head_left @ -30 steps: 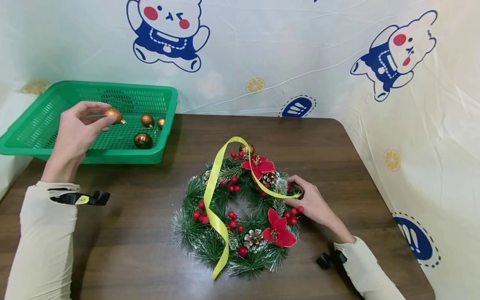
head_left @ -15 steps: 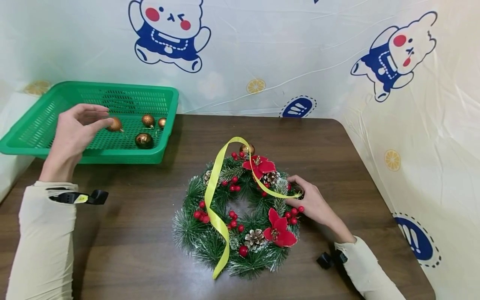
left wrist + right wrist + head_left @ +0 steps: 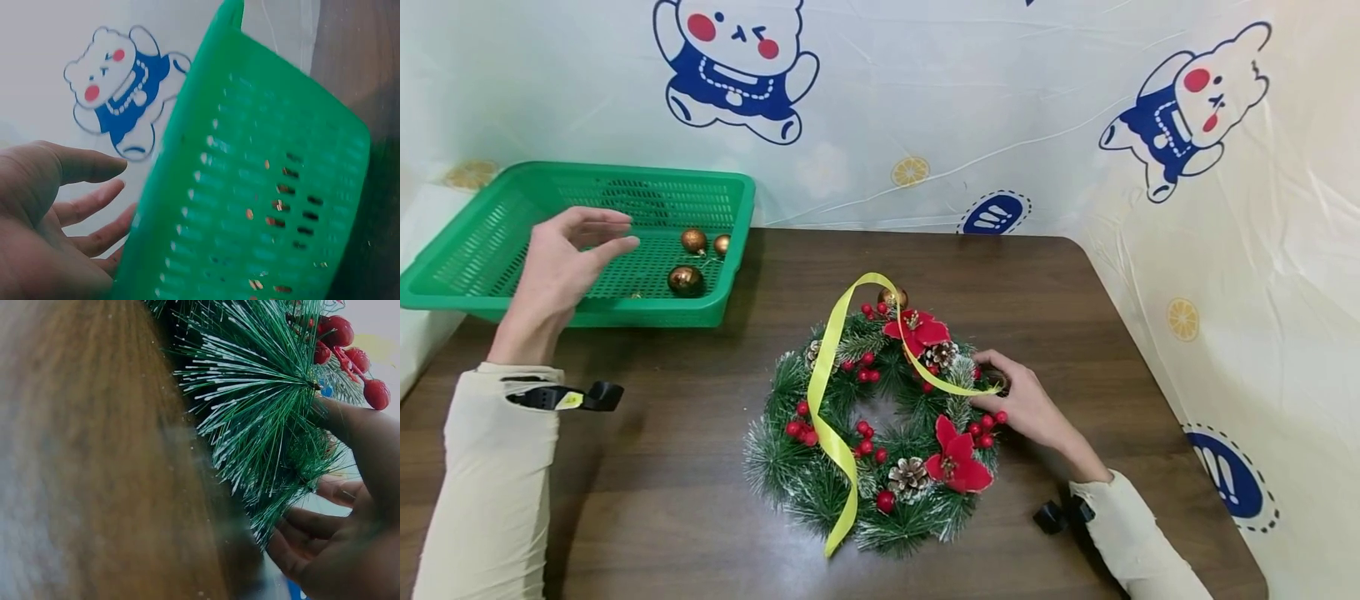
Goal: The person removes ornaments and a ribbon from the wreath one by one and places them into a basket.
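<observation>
My left hand (image 3: 571, 254) hovers with straight, spread fingers over the left part of a green plastic basket (image 3: 625, 312) and holds nothing; the left wrist view shows that hand (image 3: 56, 212) beside the basket's wall (image 3: 262, 187). Three copper-gold balls (image 3: 686, 280) lie in the basket's right half. A green wreath (image 3: 790, 467) with red berries, red flowers, pine cones and a yellow ribbon (image 3: 831, 350) lies flat on the dark wooden table (image 3: 662, 517). My right hand (image 3: 1022, 408) grips the wreath's right edge, its fingers (image 3: 312, 525) curled under the needles (image 3: 262, 412).
A gold ball (image 3: 893, 297) sits on the wreath's top edge. A plastic sheet printed with cartoon bears (image 3: 880, 108) hangs behind and to the right of the table. The basket stands at the table's far left corner, overhanging its edge.
My left hand held a copper ball over the basket, lowered it, and has let it go; the fingers now spread. The right hand and the wreath have not moved.
</observation>
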Tool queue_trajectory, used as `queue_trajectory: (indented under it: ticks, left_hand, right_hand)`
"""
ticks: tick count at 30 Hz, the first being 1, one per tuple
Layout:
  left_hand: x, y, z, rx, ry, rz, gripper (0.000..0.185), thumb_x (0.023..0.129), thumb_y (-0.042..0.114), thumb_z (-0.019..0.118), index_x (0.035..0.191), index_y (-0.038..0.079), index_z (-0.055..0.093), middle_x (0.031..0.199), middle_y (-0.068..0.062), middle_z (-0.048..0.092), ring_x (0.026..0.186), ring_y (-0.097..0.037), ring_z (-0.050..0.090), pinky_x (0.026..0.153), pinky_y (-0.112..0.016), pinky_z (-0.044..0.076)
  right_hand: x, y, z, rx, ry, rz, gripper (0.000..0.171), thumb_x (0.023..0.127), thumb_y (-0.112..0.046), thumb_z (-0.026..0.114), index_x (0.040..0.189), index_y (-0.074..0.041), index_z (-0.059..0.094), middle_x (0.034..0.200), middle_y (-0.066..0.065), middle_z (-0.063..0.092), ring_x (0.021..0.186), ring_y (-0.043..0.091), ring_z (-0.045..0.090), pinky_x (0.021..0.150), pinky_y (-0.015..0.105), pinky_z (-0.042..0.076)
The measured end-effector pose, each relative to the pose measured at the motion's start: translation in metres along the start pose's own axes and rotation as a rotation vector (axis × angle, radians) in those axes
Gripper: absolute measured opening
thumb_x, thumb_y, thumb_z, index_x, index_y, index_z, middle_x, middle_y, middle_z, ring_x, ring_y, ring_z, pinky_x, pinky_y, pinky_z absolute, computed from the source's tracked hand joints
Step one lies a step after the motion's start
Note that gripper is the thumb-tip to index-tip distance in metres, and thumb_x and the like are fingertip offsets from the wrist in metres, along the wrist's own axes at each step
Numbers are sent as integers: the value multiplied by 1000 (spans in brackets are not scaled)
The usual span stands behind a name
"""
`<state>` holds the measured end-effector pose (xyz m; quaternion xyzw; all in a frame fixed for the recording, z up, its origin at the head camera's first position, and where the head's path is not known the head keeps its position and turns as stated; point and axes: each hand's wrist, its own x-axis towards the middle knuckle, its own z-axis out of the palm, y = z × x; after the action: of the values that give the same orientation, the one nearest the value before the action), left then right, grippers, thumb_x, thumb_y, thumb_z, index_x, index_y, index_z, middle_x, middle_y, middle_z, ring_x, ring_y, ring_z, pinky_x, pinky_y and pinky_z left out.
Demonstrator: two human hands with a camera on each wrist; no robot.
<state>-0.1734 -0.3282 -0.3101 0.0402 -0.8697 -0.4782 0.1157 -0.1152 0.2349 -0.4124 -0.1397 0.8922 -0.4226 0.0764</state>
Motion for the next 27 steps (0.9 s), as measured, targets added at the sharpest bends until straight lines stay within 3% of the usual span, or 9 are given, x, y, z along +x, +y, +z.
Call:
queue_trajectory:
  ticks: [5, 10, 16, 21, 27]
  left_hand:
    - [-8, 24, 11, -31, -25, 51, 40, 95, 28, 69, 133, 19, 62, 116, 14, 62, 117, -11, 50, 85, -20, 37]
    - [-15, 40, 20, -58, -53, 93, 38, 94, 25, 70, 131, 18, 63, 118, 12, 62, 114, -9, 52, 93, -20, 40]
    - [-18, 45, 29, -14, -85, 115, 38, 95, 27, 69, 131, 16, 62, 119, 12, 60, 114, -9, 52, 104, -31, 41]
    - [-18, 48, 38, 29, -116, 127, 38, 96, 30, 68, 131, 17, 61, 121, 7, 61, 114, -10, 53, 106, -38, 43]
    - [-21, 53, 50, 36, -166, 176, 38, 96, 28, 68, 131, 14, 60, 123, 3, 60, 114, -9, 53, 96, -23, 46]
  right_hand:
    - [1, 1, -5, 151, 8, -13, 37, 92, -17, 73, 126, -9, 63, 122, 11, 64, 103, 26, 62, 85, 34, 54]
    - [2, 2, -6, 199, -5, -16, 34, 92, -16, 72, 124, -7, 64, 119, 13, 63, 101, 29, 63, 82, 29, 54]
    - [2, 3, -5, 208, -10, -19, 35, 90, -13, 74, 124, -7, 63, 125, 13, 62, 101, 31, 64, 80, 29, 55]
    - [2, 4, -5, 190, -8, -23, 36, 90, -13, 74, 124, -8, 64, 126, 12, 62, 101, 28, 65, 84, 33, 54]
    - [2, 4, -5, 177, -10, -30, 37, 90, -14, 74, 125, -8, 64, 128, 12, 62, 103, 27, 65, 86, 34, 54]
